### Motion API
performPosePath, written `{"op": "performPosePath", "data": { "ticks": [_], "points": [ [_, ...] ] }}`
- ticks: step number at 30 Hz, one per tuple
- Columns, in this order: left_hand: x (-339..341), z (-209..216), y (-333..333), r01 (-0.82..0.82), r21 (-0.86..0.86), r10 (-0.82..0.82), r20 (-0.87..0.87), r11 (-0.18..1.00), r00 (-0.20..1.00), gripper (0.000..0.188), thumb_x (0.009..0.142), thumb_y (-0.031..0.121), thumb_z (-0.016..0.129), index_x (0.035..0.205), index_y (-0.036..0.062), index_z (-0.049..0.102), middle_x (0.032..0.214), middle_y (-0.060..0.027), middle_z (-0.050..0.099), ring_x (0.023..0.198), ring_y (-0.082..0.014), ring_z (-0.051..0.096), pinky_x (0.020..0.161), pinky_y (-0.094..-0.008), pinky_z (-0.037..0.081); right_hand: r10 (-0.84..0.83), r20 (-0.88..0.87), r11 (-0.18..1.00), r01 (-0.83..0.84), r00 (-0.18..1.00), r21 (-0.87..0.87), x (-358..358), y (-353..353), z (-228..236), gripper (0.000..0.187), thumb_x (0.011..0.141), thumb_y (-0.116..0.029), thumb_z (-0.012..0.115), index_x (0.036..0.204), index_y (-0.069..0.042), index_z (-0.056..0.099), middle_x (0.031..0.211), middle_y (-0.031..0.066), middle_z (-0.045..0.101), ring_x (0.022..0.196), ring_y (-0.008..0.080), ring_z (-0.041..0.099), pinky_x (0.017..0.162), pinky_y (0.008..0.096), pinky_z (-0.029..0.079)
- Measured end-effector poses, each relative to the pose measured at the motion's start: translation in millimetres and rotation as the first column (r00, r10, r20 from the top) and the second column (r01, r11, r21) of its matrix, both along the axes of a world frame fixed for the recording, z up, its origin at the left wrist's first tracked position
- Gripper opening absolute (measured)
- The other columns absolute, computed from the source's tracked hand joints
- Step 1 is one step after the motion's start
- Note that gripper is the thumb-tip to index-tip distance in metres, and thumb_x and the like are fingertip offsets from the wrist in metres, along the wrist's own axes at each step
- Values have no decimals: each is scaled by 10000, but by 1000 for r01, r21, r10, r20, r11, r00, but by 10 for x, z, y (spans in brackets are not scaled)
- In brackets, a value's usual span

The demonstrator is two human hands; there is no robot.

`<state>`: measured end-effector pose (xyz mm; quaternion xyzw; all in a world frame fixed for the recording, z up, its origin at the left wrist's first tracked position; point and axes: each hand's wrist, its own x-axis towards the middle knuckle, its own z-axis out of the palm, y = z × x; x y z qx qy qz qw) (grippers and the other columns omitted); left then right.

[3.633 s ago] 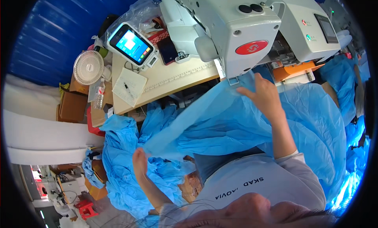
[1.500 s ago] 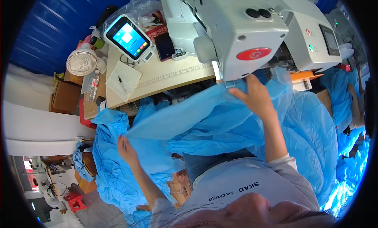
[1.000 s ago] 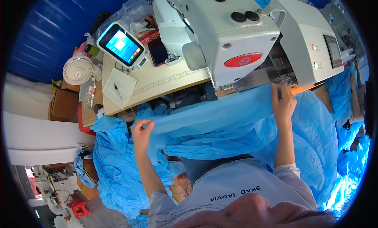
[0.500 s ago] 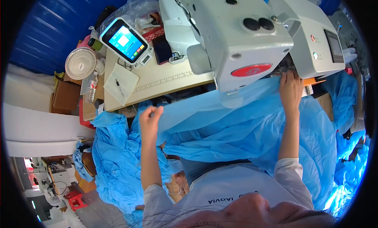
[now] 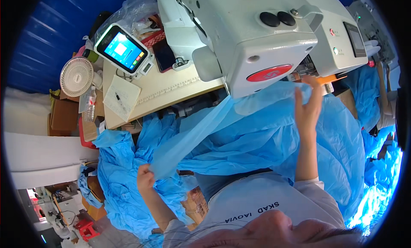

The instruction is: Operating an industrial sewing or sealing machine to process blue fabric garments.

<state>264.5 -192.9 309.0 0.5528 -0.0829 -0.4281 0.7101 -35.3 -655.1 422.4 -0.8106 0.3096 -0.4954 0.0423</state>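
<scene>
A thin light-blue sheet of fabric [image 5: 188,138] runs slantwise from my left hand up under the head of a large white industrial sewing machine [image 5: 261,55]. My left hand [image 5: 145,178] is closed on the sheet's near left end, low and in front of the table. At the right of the machine head, my right hand [image 5: 308,109] has its thumb and fingers spread, touching or just beside the fabric's far right end. More of the blue material [image 5: 252,138] drapes in folds over my lap. The machine head hides where the sheet passes beneath it.
A lit touch screen [image 5: 123,49], a dark phone-like slab [image 5: 164,55] and a notepad with a pen [image 5: 122,99] lie on the table [image 5: 150,103]. Left of it are a white fan [image 5: 77,76] and plastic bottle [image 5: 90,104]. Blue fabric heaps [image 5: 120,175] hang at the left.
My left hand has moved down and toward me, drawing the sheet's left end into a slanted strip. My right hand has come slightly nearer, and its fingers have spread. The view has shifted a little.
</scene>
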Motion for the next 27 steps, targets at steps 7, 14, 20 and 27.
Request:
{"op": "performPosePath", "data": {
  "ticks": [7, 14, 20, 27],
  "points": [
    [-153, 249, 220, -213, 387, 21, 445, 897, 895, 87, 790, 82, 679, 770, 6, 641, 637, -20, 581, 581, -79, 512, 553, -232, 384, 156, -266, 826, 22, 951, 563, 335, 258, -5, 365, 828, -280, 672, 1030, 13, 586, 993, 166, 637, 935, 333, 595, 798, 374, 477],
    [142, 94, -126, -581, 180, 353, 641, 793, 681, 173, 874, 137, 632, 974, -3, 646, 816, -24, 610, 722, -99, 552, 680, -216, 448, 183, -428, 883, 44, 885, 468, 578, 443, 11, 597, 807, -454, 659, 1004, 102, 562, 931, 231, 638, 865, 371, 623, 733, 403, 505],
    [205, -229, -556, -424, 263, 55, 794, 866, 606, 173, 866, 134, 639, 934, -25, 631, 837, -35, 617, 713, -88, 548, 660, -192, 432, 381, -188, 631, -106, 905, 769, 210, 266, -5, 362, 801, -282, 690, 986, 22, 628, 969, 162, 647, 872, 331, 632, 745, 361, 493],
    [-4, 267, -979, -69, 163, 37, 193, 984, 981, 113, 847, 105, 645, 904, 20, 599, 822, -20, 603, 709, -113, 572, 622, -251, 454, -183, 579, -8, -590, 795, 807, -547, 138, -204, 175, 847, -147, 628, 951, -7, 623, 832, 198, 626, 789, 321, 625, 658, 332, 483]
  ]
}}
